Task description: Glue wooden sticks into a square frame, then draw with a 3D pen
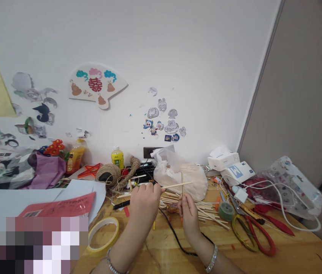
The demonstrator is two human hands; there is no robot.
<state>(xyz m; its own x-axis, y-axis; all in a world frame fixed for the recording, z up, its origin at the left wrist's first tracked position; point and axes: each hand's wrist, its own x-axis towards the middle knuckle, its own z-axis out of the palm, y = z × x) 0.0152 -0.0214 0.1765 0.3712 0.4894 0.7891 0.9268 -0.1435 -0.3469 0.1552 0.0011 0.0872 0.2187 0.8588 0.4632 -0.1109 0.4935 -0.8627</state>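
My left hand (143, 199) is closed on a thin wooden stick (178, 184) that points right, almost level. My right hand (188, 211) pinches a second stick (182, 182) held upright. The two sticks cross above a loose pile of wooden sticks (209, 213) lying on the wooden table (286, 255). A crumpled white plastic bag (178, 171) sits just behind the sticks. Both wrists wear bracelets.
A tape roll (103, 235) lies at the front left beside red paper (61, 208). Twine ball (108, 175) and yellow bottles stand by the wall. Red and yellow scissors (252, 232), green tape (226, 210), white boxes (229, 163), a charger cable and a clear bag (289, 186) fill the right. A black cable crosses the middle.
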